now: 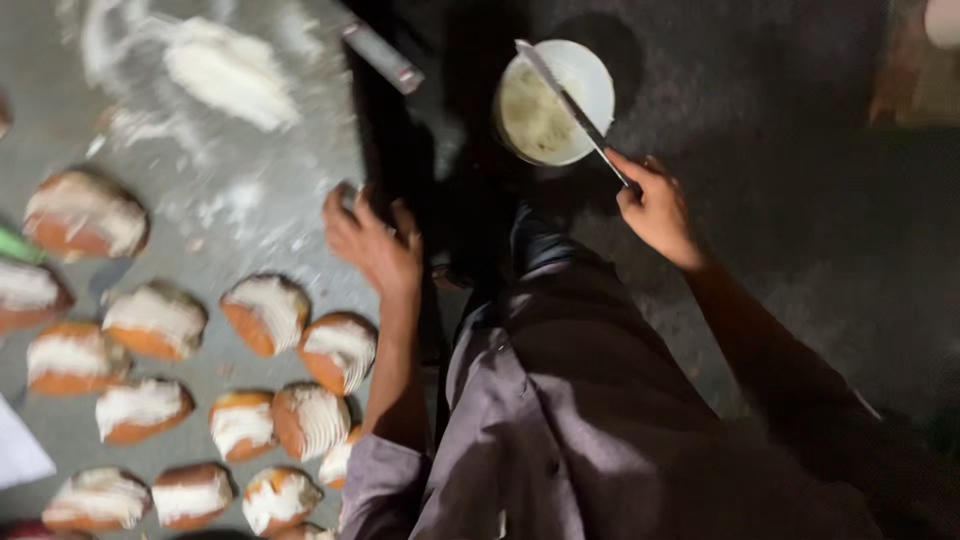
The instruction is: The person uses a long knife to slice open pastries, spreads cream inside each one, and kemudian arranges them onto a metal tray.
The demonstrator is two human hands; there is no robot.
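Observation:
My right hand (655,210) grips the handle of a long serrated knife (565,100), whose blade lies across the rim of a white bucket (590,80) of pale cream on the dark floor. My left hand (372,240) rests with fingers spread on the edge of the grey floury table (290,150), holding nothing. Several split buns filled with white cream (268,312) lie on the table just left of that hand.
A smear of white cream or flour (225,70) lies at the table's far side. A metal strip (380,55) sticks out at the table's edge. My grey shirt (560,420) fills the lower middle. The floor to the right is dark.

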